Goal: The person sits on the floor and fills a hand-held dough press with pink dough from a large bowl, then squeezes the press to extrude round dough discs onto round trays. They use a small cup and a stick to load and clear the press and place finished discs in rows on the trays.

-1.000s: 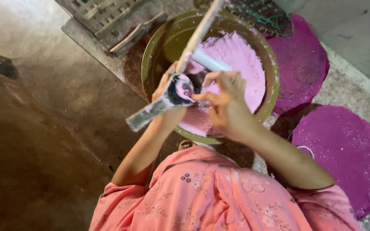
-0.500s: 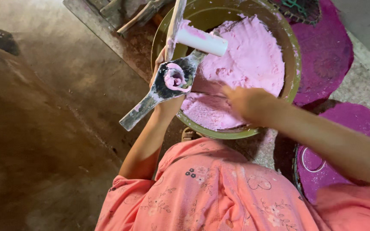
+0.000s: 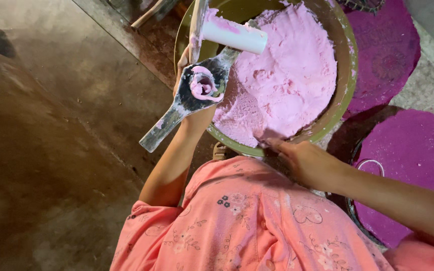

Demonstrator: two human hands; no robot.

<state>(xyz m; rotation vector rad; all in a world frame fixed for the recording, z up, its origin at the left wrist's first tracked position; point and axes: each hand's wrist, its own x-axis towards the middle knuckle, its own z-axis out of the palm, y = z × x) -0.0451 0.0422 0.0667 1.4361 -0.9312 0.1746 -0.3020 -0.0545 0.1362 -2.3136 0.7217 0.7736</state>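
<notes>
My left hand (image 3: 183, 60) grips a dough-smeared metal hand press (image 3: 177, 113) and holds it up over the near left rim of a big olive-green bowl (image 3: 346, 75). The press cup (image 3: 203, 85) is packed with a lump of pink dough. Its white cylindrical plunger (image 3: 234, 35) is swung up and away from the cup. The bowl is nearly full of soft pink dough (image 3: 287, 75). My right hand (image 3: 302, 160) lies low at the bowl's near rim, with its fingertips touching the edge of the dough and nothing seen in its grasp.
Two round purple mats (image 3: 408, 145) (image 3: 388, 55) lie on the ground to the right of the bowl. Brown concrete floor (image 3: 51, 125) spreads to the left. A wooden stick (image 3: 149, 12) lies beyond the bowl. My pink floral garment (image 3: 257, 226) fills the bottom.
My right hand left the press cup, where it was pushing in dough, and dropped to the bowl's near rim. The press stays in my left hand and the plunger has swung open.
</notes>
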